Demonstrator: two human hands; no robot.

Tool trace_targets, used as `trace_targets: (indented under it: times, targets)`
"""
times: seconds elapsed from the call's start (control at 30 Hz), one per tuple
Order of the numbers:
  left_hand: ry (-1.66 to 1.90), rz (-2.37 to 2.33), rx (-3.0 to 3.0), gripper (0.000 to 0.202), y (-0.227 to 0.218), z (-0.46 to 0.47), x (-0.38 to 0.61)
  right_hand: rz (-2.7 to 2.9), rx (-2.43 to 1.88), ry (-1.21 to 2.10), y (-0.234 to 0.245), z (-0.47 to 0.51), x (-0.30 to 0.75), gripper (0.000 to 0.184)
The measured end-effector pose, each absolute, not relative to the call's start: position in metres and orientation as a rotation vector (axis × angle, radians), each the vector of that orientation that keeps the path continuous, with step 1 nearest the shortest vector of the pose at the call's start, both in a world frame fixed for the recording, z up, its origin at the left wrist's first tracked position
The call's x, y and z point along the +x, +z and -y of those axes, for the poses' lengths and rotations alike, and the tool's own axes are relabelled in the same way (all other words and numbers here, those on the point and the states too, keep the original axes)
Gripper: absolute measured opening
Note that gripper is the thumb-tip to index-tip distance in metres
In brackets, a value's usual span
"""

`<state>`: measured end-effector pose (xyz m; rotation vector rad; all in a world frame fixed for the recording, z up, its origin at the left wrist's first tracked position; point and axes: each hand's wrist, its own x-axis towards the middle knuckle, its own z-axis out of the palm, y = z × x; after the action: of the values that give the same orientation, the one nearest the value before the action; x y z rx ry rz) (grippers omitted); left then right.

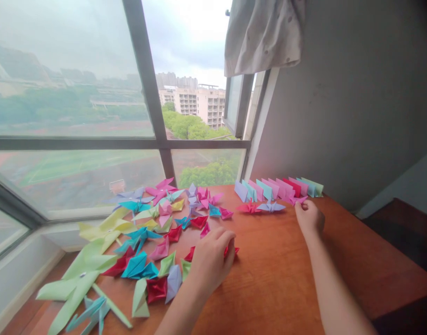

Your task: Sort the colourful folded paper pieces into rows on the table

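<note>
My right hand (309, 217) is closed in a pinch on a magenta paper crane (297, 200) at the back right of the table. Just left of it, a red paper crane (249, 207) and a lavender paper crane (271, 207) sit side by side. Nearer to me, my left hand (215, 256) has its fingers curled around a red origami piece (236, 251), whose exact shape is mostly hidden. Close to that hand lie a lavender folded piece (173, 283) and a dark red folded piece (156, 289).
Folded paper cards (274, 188) stand in a row along the table's back edge. Several origami pieces crowd the left side, with a green paper pinwheel (74, 277) and a yellow pinwheel (110, 228). Windows border the wooden table (269, 279); a curtain (264, 37) hangs above.
</note>
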<state>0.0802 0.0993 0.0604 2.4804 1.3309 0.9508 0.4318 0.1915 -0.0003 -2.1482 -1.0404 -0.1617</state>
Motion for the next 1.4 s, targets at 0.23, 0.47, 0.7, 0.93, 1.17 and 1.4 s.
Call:
trace_targets:
  times: [0.23, 0.47, 0.7, 0.93, 1.17, 1.4]
  targets:
    - [0.913, -1.329, 2.487, 0.015, 0.057, -0.1, 0.08, 1.111, -2.294, -0.078, -0.026, -0.198, 0.44, 0.021]
    - [0.877, -1.336, 2.484, 0.014, 0.057, -0.099, 0.081, 1.17, -2.272, -0.096, -0.033, -0.197, 0.438, 0.022]
    - [0.856, -1.34, 2.48, 0.014, 0.057, -0.099, 0.08, 1.156, -2.202, -0.097, -0.035, -0.197, 0.441, 0.021]
    - [0.828, -1.358, 2.471, 0.015, 0.053, -0.1, 0.08, 1.098, -2.127, -0.093, -0.039, -0.196, 0.446, 0.022]
    - [0.803, -1.365, 2.462, 0.015, 0.055, -0.101, 0.081, 1.104, -2.091, -0.093, -0.042, -0.199, 0.448, 0.022]
    - [0.792, -1.371, 2.481, 0.014, 0.054, -0.101, 0.081, 1.129, -2.084, -0.071, -0.043, -0.203, 0.449, 0.019]
